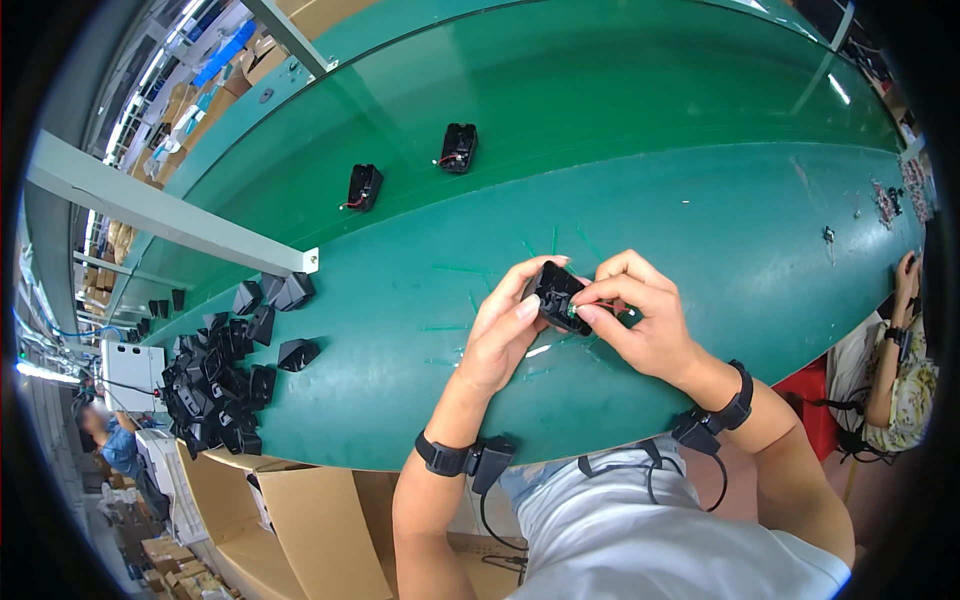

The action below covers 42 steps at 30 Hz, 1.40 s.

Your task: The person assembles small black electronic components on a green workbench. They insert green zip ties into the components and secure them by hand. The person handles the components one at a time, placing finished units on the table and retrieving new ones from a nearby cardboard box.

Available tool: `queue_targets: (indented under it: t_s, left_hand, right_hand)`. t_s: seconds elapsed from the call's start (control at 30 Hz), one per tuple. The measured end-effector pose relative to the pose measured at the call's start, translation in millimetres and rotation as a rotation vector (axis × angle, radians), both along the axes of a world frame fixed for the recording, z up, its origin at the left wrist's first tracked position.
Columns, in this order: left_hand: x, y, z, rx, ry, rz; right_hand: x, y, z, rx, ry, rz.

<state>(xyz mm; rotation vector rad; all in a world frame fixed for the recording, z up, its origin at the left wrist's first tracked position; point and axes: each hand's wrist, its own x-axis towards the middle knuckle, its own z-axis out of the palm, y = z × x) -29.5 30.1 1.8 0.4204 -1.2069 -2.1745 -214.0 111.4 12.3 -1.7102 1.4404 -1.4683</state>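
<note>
My left hand (pixel 508 325) grips a small black plastic housing (pixel 552 285) by its side, above the green bench. The open face of the housing points up toward me. My right hand (pixel 638 310) pinches a small part with red wires (pixel 618 306) at the housing's right side. A bit of green shows between the fingertips, but most of that part is hidden. Several thin green strips (pixel 460 268) lie scattered on the bench around my hands.
A heap of black housings (pixel 215 380) covers the bench's left end. Two housings with wires (pixel 459 148) sit on the far green strip. A metal post (pixel 180 208) crosses the left. Small parts (pixel 886 203) lie far right, near another person's hand (pixel 907 280). Cardboard boxes (pixel 320 520) stand below.
</note>
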Motion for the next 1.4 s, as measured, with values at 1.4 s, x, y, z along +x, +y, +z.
queue_targets:
  t_s: [1.4]
  left_hand:
    - [3.6, -4.8, -10.6, -0.232, -0.454, 0.096]
  right_hand:
    - [-6.1, -1.6, -0.6, 0.251, -0.514, 0.335]
